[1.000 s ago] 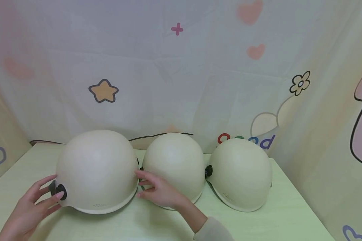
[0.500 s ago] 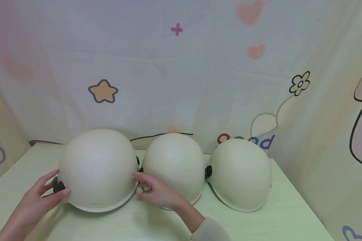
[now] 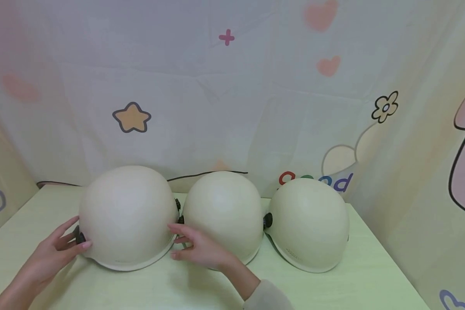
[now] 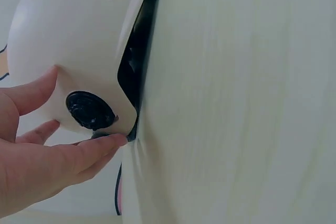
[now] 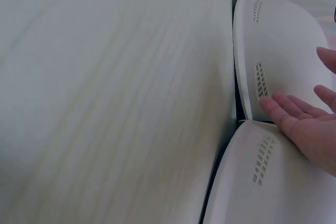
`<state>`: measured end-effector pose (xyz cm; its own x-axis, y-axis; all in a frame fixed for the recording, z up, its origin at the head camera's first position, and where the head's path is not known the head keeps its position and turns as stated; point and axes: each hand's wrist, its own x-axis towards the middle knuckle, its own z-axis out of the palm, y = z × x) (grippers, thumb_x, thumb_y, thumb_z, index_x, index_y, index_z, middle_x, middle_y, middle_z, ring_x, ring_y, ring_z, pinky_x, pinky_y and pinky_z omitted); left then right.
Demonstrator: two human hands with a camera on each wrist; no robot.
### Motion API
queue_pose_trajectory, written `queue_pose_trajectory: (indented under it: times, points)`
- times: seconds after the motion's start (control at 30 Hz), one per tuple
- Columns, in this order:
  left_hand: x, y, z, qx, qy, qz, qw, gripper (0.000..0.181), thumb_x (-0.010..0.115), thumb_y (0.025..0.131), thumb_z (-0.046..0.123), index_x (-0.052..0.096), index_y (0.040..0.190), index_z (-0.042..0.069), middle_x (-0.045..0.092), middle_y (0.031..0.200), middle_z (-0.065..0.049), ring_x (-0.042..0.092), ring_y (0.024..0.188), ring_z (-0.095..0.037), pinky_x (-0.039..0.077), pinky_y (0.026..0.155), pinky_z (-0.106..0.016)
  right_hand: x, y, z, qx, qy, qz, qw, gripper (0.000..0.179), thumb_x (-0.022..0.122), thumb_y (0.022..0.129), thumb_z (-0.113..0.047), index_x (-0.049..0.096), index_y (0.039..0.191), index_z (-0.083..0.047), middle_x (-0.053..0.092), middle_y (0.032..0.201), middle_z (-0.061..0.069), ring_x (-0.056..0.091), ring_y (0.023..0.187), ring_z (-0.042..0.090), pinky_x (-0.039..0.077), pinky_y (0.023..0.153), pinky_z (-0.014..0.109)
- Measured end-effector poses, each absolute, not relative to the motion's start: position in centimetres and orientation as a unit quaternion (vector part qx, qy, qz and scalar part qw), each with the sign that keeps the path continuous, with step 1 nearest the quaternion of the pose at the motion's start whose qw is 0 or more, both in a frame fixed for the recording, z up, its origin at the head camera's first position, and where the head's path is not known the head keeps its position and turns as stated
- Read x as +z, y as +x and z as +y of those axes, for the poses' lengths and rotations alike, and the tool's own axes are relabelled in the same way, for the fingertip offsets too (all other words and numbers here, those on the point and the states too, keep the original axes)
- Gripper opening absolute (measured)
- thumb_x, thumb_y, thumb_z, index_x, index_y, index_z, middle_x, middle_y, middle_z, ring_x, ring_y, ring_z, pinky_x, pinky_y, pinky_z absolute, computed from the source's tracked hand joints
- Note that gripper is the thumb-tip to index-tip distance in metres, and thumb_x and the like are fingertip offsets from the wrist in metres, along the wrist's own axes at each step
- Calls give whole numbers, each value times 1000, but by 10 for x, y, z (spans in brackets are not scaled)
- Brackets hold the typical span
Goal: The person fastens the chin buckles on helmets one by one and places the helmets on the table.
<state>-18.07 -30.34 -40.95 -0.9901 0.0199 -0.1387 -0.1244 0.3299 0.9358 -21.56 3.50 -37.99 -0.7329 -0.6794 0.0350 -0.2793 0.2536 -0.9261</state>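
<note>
Three cream helmets stand in a row on the table: a left helmet (image 3: 128, 215), a middle helmet (image 3: 222, 202) and a right helmet (image 3: 310, 224). My left hand (image 3: 48, 260) is at the left helmet's side, its extended thumb and fingers spread around a round black knob (image 4: 90, 110) and touching the shell. Fingertips meet the lower edge in the left wrist view. My right hand (image 3: 203, 249) reaches in front of the middle helmet, fingers extended, fingertips at the left helmet's right side. In the right wrist view its palm is turned up beside the vent slots (image 5: 261, 80).
The pale green table (image 3: 352, 284) has its right edge beyond the right helmet. A printed cloth backdrop (image 3: 232, 107) hangs close behind the row and along both sides. A black knob (image 3: 268, 220) sits between the middle and right helmets.
The left helmet has turned and shifted slightly right, its left knob swinging partly out of sight. My left hand has followed to the right; my right hand has moved slightly left. The other helmets stay put.
</note>
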Motion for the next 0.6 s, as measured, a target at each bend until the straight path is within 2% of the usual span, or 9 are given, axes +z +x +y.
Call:
queue_pose_trajectory:
  times: [0.13,0.37,0.5,0.6]
  points:
    - [-409,-182,-304,579,-31,812,67,89,59,90,29,-9,146,16,3,139,-40,17,125,-54,39,91,-52,-382,-216,35,-529,-313,766,191,60,64,85,-7,37,139,-8,38,140,2,45,119,22,42,89,23]
    - [-406,-179,-301,557,-38,828,59,89,59,89,33,-6,146,12,6,139,-41,19,124,-54,45,86,-48,-384,-217,35,-528,-314,766,190,60,64,85,-7,37,139,-9,38,140,1,45,119,22,42,89,22]
    - [-400,-176,-294,520,-37,852,45,89,60,89,34,-3,145,7,11,139,-40,22,124,-53,44,87,-50,-383,-216,37,-526,-315,767,189,60,64,86,-8,37,139,-9,40,139,5,46,118,23,43,90,24]
    - [-394,-173,-287,482,-33,875,35,89,59,89,36,-2,145,2,15,138,-39,24,122,-54,37,89,-58,-382,-214,39,-524,-316,768,190,59,63,86,-9,36,139,-8,41,137,8,48,117,23,43,89,24]
